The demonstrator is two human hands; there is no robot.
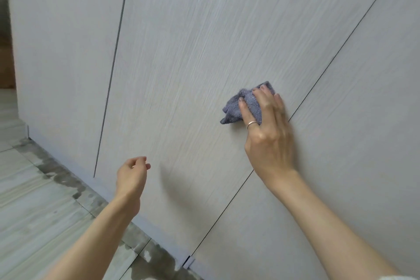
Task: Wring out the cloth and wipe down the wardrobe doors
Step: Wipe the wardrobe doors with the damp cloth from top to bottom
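Right hand (268, 134) pressed bunched purple cloth (244, 107) flat on middle wardrobe door (193, 52), fingers (244, 109) spread over it, seam just beside. Left hand (131, 177) hung loosely curled, holding nothing. Risk: cloth bunched small, could slip out under fingers; wet floor (56, 188) below, slip hazard.

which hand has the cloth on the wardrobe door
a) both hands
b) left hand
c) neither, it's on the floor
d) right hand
d) the right hand presses the grey-purple cloth against the middle door panel, while the left hand hangs loosely curled in front of the door and holds nothing.
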